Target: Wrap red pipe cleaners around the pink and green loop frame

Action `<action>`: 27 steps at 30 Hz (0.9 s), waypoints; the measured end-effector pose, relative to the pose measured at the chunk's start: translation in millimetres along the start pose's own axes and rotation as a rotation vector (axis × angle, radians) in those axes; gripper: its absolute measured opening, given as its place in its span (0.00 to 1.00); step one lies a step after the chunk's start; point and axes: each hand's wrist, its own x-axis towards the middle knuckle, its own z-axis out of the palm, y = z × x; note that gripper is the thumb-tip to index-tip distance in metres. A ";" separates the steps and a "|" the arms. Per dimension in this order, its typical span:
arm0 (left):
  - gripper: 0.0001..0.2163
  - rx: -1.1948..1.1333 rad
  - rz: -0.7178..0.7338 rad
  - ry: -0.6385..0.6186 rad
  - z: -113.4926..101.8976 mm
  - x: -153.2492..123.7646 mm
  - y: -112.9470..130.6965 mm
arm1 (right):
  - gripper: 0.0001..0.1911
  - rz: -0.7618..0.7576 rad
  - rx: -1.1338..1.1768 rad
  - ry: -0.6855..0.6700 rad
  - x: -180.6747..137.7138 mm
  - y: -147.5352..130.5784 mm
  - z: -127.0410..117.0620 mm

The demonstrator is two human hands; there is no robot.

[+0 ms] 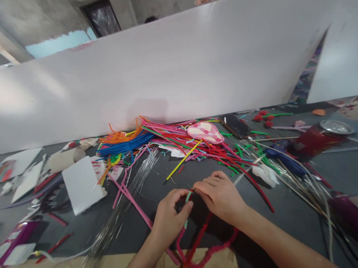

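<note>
Low centre, left hand point(171, 214): thumb and finger nearly closed, holding green strip point(188, 196).
Right hand point(220, 195): curled at strip's top; can't tell grip.
Strip: between hands, likely being twisted; next calls for steady pinch.
Crimson loop point(214, 250): below, might snag.
Beyond: 1 yellow stem point(183, 160), pipe-cleaner pile point(167, 130).

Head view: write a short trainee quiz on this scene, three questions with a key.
1. True or false: the phone lies left of the can in the picture.
2. The strip at the left hand's thumb is: A blue, B green, C yellow.
3. Which hand is nearer the can?

Key: 1 true; 2 B; 3 the right hand.
</note>
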 end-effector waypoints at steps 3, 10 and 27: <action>0.06 -0.220 -0.137 -0.049 0.5 2.0 1.2 | 0.10 -0.020 0.016 0.001 0.4 -0.8 0.0; 0.13 -0.799 -0.315 -0.108 1.8 1.8 3.1 | 0.10 -0.034 0.026 0.009 0.9 -2.4 0.5; 0.08 -0.587 -0.247 0.121 -0.7 4.1 -0.4 | 0.09 -0.074 0.012 0.025 0.4 -3.2 2.2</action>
